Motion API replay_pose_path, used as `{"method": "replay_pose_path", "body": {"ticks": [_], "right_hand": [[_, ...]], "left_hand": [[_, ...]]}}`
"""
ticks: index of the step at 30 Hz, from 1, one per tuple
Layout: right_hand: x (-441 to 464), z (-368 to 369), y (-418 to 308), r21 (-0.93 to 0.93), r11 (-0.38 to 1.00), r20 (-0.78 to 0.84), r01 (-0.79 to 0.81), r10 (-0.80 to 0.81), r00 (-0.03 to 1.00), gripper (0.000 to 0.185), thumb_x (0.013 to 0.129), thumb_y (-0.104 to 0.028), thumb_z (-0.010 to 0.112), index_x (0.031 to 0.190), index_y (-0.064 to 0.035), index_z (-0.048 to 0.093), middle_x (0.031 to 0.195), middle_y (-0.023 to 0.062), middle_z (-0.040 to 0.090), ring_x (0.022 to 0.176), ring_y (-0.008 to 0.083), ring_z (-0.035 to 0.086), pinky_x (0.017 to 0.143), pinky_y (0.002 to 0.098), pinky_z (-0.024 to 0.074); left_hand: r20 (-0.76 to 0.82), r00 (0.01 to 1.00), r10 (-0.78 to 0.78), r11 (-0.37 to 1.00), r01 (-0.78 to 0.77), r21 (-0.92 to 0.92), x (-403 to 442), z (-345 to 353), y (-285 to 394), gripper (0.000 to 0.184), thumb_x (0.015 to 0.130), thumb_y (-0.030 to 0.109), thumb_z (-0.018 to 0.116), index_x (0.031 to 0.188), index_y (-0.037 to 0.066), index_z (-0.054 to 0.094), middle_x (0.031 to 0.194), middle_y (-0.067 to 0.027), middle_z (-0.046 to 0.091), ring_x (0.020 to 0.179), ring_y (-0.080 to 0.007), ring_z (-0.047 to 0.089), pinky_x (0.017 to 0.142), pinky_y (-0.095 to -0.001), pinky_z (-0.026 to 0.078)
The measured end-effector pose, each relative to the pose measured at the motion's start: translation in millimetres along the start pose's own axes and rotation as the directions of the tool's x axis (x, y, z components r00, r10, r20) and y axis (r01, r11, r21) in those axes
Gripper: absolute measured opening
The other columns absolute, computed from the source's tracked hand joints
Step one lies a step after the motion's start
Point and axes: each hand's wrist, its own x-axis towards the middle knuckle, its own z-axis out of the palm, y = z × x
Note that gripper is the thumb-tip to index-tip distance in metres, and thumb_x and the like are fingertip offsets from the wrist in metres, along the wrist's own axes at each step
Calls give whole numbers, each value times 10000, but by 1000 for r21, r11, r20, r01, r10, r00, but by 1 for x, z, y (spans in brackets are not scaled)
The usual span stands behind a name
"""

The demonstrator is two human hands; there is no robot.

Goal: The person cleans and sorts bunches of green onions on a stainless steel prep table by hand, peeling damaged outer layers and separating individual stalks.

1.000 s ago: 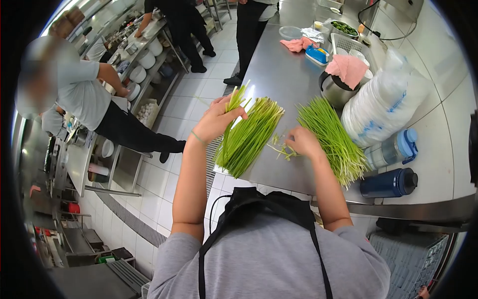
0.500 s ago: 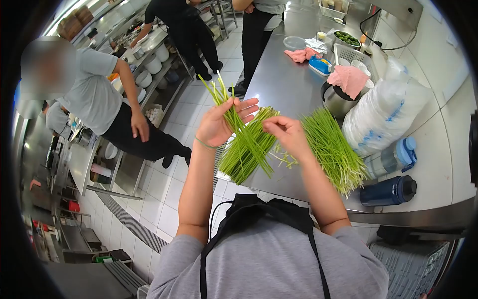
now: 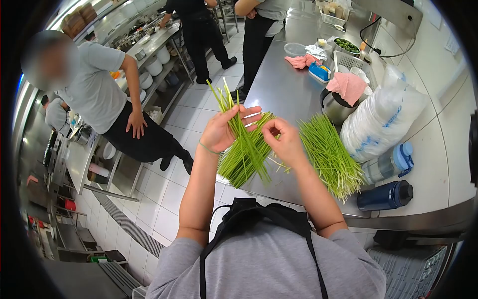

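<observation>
Through the head camera I see my left hand (image 3: pixel 224 130) palm up, its thumb closing a small bunch of green stalks (image 3: pixel 225 102) against the forefinger side, while the other fingers are spread and a little curved. The pale ends of these stalks stand out above the thumb, and their green length runs down below the fingers, crossing over the left pile of stalks (image 3: pixel 231 169), which lies on the metal table (image 3: pixel 291 94) at its near edge. My right hand (image 3: pixel 285 143) is just beside, at the right of this pile; its thumb and forefinger are pressed together at the tips in a ring, and I cannot tell if some thin piece is between them. A few loose scraps (image 3: pixel 280 166) are lying below this hand. To the right of it is the right pile of stalks (image 3: pixel 331 159), apart from the fingers, its pale ends directed toward the dark blue bottle (image 3: pixel 381 196). Behind that pile stands a steel pitcher (image 3: pixel 337 109) with a pink cloth (image 3: pixel 347 85) on top.
</observation>
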Motion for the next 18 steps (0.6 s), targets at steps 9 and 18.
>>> {"method": "replay_pose_path", "body": {"ticks": [9, 18], "right_hand": [[-6, 12, 2, -160, 932, 45, 325, -322, 946, 111, 667, -41, 620, 741, -34, 537, 701, 72, 529, 599, 234, 530, 559, 321, 438], [0, 2, 0, -207, 950, -118, 236, -264, 957, 131, 639, 24, 591, 709, -34, 496, 694, 69, 548, 589, 208, 545, 527, 291, 445]], "left_hand": [[32, 999, 30, 999, -29, -29, -1, 11, -3, 218, 913, 229, 370, 907, 65, 513, 1188, -195, 457, 1095, -305, 458, 900, -411, 399], [-41, 999, -6, 1000, 7, 28, -6, 11, -8, 209, 898, 195, 413, 947, 30, 531, 1124, -193, 513, 1004, -258, 526, 838, -389, 442]]}}
